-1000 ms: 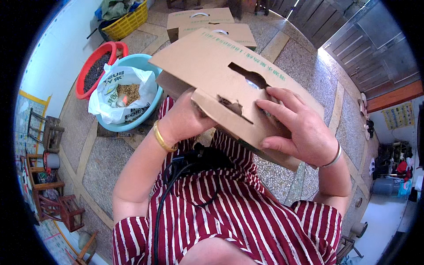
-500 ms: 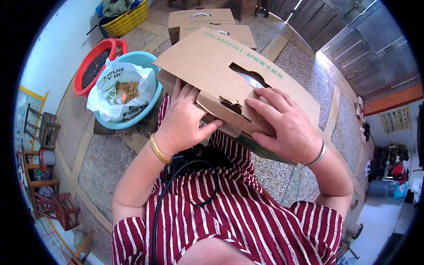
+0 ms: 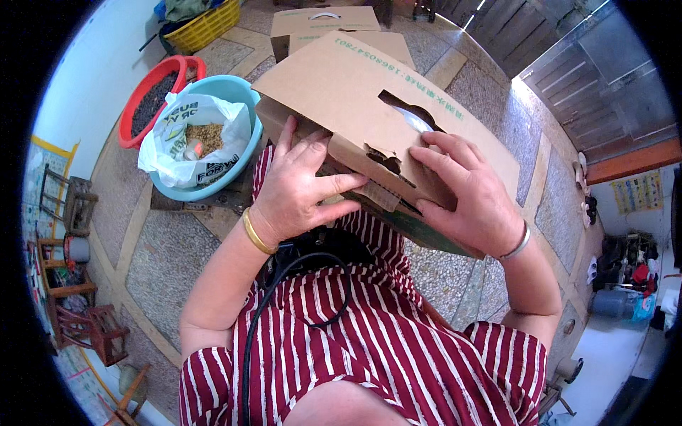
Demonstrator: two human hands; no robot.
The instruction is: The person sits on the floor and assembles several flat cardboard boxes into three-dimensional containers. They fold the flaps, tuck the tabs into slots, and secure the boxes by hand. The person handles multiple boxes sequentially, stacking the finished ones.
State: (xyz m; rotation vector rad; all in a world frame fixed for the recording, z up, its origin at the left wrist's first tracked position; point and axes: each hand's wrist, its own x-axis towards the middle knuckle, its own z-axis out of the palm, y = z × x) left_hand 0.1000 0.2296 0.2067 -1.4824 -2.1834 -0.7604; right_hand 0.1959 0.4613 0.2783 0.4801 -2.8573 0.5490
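Observation:
A brown cardboard box [image 3: 369, 92] with a cut-out handle slot sits tilted in front of me. White plastic shows through the slot [image 3: 415, 119], and the cardboard below it is torn. My left hand [image 3: 298, 181] lies against the box's near left side with its fingers spread. Some of its fingertips reach the gap under the lid; its thumb and forefinger point toward a loose cardboard tab [image 3: 378, 195]. My right hand [image 3: 472, 188] grips the near right edge, fingers on top beside the slot and thumb on the front side. The box's inside is mostly hidden.
To the left stands a light blue basin [image 3: 245, 153] holding a white plastic bag [image 3: 160, 153] with tan grains. Beyond it are a red basin [image 3: 128, 117] of dark bits and a yellow basket [image 3: 202, 32]. More cardboard boxes [image 3: 348, 20] stand behind; wooden stools [image 3: 103, 334] line the left.
My left hand's fingers have spread further apart, the forefinger lifting away from the thumb. The box and both hands have shifted slightly to the right in view.

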